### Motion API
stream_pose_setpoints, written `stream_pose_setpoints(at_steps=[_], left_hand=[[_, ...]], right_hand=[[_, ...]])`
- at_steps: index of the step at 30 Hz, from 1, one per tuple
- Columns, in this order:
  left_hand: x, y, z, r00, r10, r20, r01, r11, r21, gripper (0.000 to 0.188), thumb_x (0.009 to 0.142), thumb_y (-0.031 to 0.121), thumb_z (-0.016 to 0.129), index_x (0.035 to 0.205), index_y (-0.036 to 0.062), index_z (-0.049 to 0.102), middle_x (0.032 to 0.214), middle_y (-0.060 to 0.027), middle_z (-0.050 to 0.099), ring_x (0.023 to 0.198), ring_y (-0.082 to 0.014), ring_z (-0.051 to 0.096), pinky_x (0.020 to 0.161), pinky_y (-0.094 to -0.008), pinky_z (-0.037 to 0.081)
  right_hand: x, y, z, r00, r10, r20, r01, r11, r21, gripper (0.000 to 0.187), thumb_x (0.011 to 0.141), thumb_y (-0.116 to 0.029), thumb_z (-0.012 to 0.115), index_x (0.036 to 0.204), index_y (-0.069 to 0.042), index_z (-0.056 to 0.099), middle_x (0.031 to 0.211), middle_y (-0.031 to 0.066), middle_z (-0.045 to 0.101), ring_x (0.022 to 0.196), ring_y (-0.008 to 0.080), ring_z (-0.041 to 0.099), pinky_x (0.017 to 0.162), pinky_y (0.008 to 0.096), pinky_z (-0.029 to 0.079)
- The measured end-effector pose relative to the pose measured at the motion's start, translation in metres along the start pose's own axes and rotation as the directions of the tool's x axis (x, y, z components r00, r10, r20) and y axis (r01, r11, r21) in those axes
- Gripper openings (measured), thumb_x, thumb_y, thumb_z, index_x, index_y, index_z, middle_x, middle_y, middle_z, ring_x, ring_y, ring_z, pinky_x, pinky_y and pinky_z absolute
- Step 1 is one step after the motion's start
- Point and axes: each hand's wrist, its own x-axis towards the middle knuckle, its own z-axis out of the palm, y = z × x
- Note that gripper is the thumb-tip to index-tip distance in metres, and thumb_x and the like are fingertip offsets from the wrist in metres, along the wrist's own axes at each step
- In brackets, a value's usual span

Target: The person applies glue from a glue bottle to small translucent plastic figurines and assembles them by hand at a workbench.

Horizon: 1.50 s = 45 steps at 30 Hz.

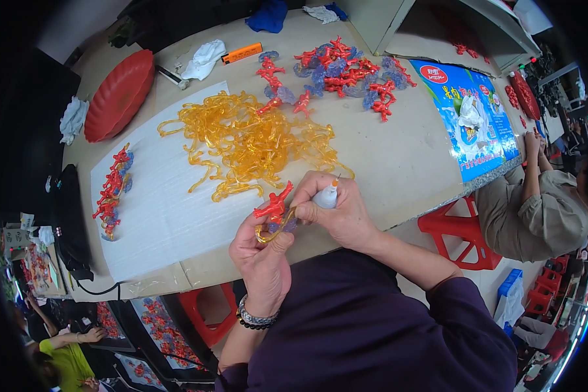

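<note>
My left hand is closed around a small red figurine with a translucent purple base. A curved, clear amber strip lies against the figurine. The thumb and forefinger of my right hand pinch the strip's upper end. That same hand also keeps a small white squeeze bottle tucked in its fingers, its orange-collared nozzle pointing up. Just beyond my hands is a tangled heap of amber strips. Several red-and-purple figures stand in a row on the white sheet at the left.
More red figures with purple bases are clustered at the back. A red scalloped tray, crumpled tissue and an orange box lie far left. A blue printed sheet covers the right side, near a seated person and red stool.
</note>
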Motion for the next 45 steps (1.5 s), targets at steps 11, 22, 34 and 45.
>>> stream_pose_setpoints(at_steps=[11, 22, 34, 45], left_hand=[[0.007, -0.003, -0.002, 0.997, -0.047, 0.068, 0.055, 0.991, -0.118, 0.043, 0.082, 0.002, 0.074, 0.122, 0.0016, 0.057, 0.114, -0.0100, 0.065, 0.098, -0.0182, 0.064, 0.086, -0.0325, 0.052], [0.014, -0.002, -0.002, 0.993, -0.092, 0.070, 0.106, 0.968, -0.228, 0.037, 0.089, 0.005, 0.067, 0.125, 0.0023, 0.055, 0.118, -0.0096, 0.063, 0.103, -0.0176, 0.060, 0.093, -0.0336, 0.047], [0.016, -0.011, -0.013, 0.988, -0.080, 0.134, 0.105, 0.974, -0.198, 0.039, 0.089, 0.008, 0.067, 0.126, 0.0051, 0.056, 0.118, -0.0115, 0.064, 0.104, -0.0205, 0.061, 0.090, -0.0333, 0.049], [0.013, -0.009, -0.007, 0.980, -0.139, 0.140, 0.174, 0.945, -0.279, 0.037, 0.090, 0.008, 0.067, 0.125, 0.0051, 0.057, 0.113, -0.0097, 0.065, 0.094, -0.0155, 0.060, 0.081, -0.0278, 0.045]], right_hand=[[0.005, 0.001, -0.002, 0.990, -0.139, -0.029, 0.134, 0.982, -0.136, 0.012, 0.084, -0.008, 0.074, 0.088, 0.000, 0.065, 0.090, 0.0045, 0.061, 0.079, 0.0099, 0.057, 0.068, 0.0245, 0.048], [0.001, 0.004, 0.006, 0.996, -0.080, -0.033, 0.084, 0.989, 0.119, 0.010, 0.084, 0.000, 0.070, 0.089, 0.001, 0.061, 0.104, 0.0089, 0.058, 0.084, 0.0135, 0.062, 0.073, 0.0277, 0.054], [0.005, 0.000, -0.006, 0.981, 0.169, 0.098, -0.190, 0.943, 0.274, 0.018, 0.087, -0.006, 0.070, 0.098, -0.002, 0.056, 0.082, 0.0060, 0.060, 0.068, 0.0128, 0.062, 0.057, 0.0251, 0.051], [0.009, 0.006, -0.009, 0.957, 0.140, 0.255, -0.240, 0.876, 0.419, 0.017, 0.090, -0.013, 0.067, 0.095, -0.003, 0.054, 0.074, 0.0081, 0.060, 0.052, 0.0145, 0.058, 0.042, 0.0258, 0.044]])
